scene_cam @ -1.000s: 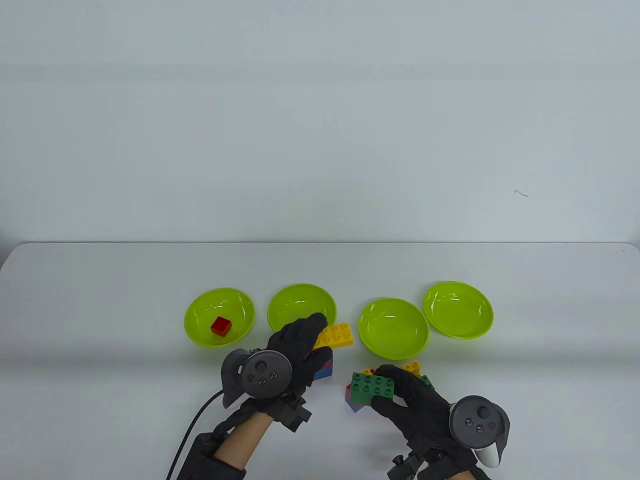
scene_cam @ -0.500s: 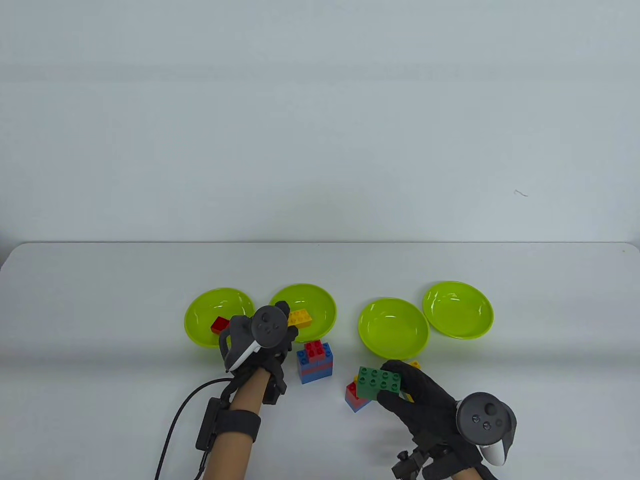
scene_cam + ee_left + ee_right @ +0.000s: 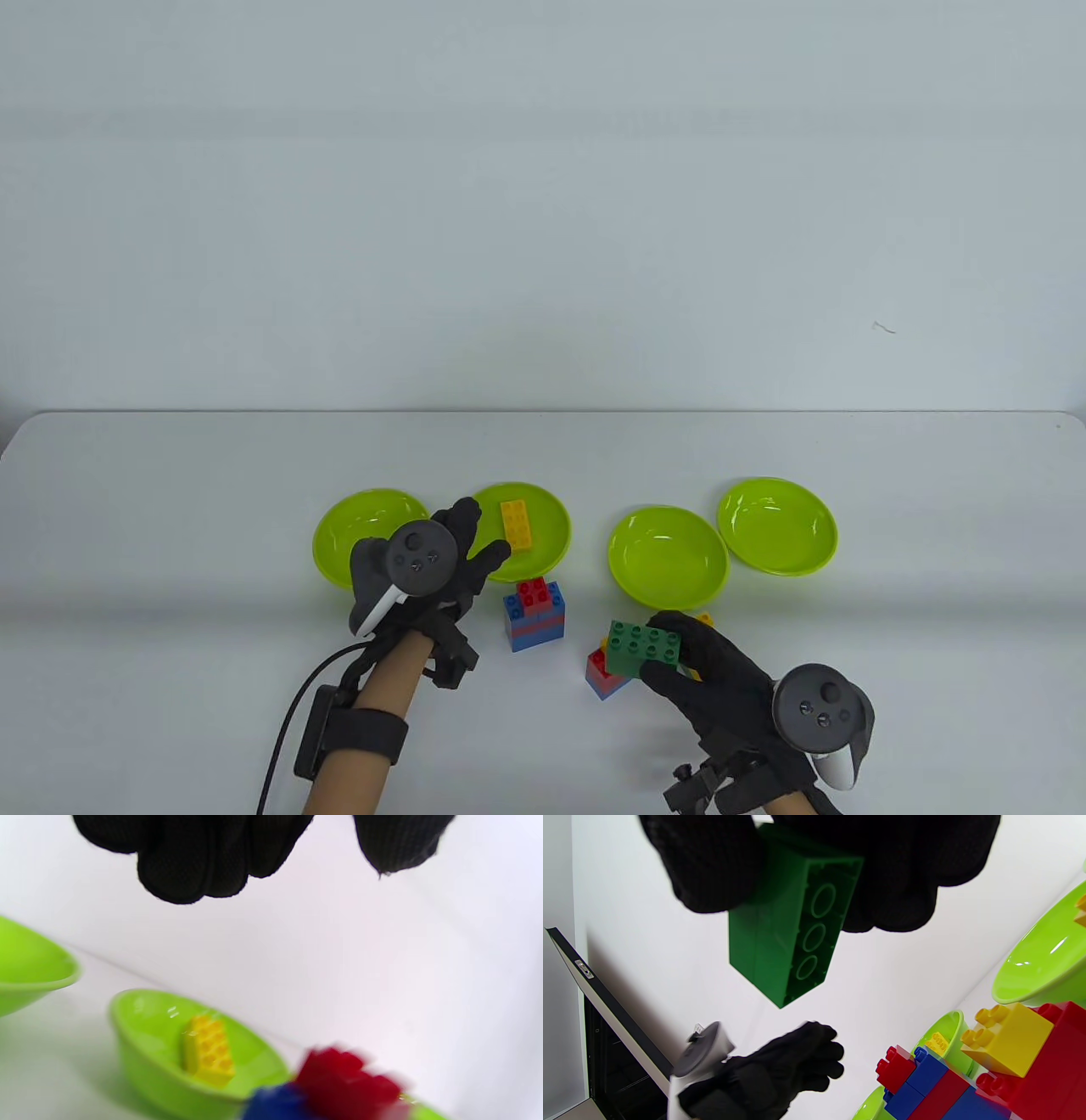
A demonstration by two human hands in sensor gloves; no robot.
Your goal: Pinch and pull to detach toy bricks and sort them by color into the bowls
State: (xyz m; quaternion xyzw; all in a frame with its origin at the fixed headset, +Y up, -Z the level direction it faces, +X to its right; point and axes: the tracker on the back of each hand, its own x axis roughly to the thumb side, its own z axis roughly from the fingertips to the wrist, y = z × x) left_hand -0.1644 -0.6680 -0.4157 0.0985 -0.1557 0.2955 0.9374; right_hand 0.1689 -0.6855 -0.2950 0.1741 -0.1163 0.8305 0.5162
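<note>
A gloved right hand (image 3: 721, 671) pinches a green rectangular plastic toy brick (image 3: 644, 649) above the white table (image 3: 170, 509), while the empty, loose-fingered left hand (image 3: 450, 560) hovers beside a lime-green bowl (image 3: 551, 514) holding a yellow brick (image 3: 517, 524).

Black knit gloves, grey trackers, bare forearms, black wrist cable.

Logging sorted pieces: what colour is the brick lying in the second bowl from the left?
Yellow brick, clearest in the table view.

You have bare table (image 3: 891, 645) right of your right hand (image 3: 721, 671); the block stack (image 3: 534, 615) and bowls (image 3: 668, 556) crowd the middle.
</note>
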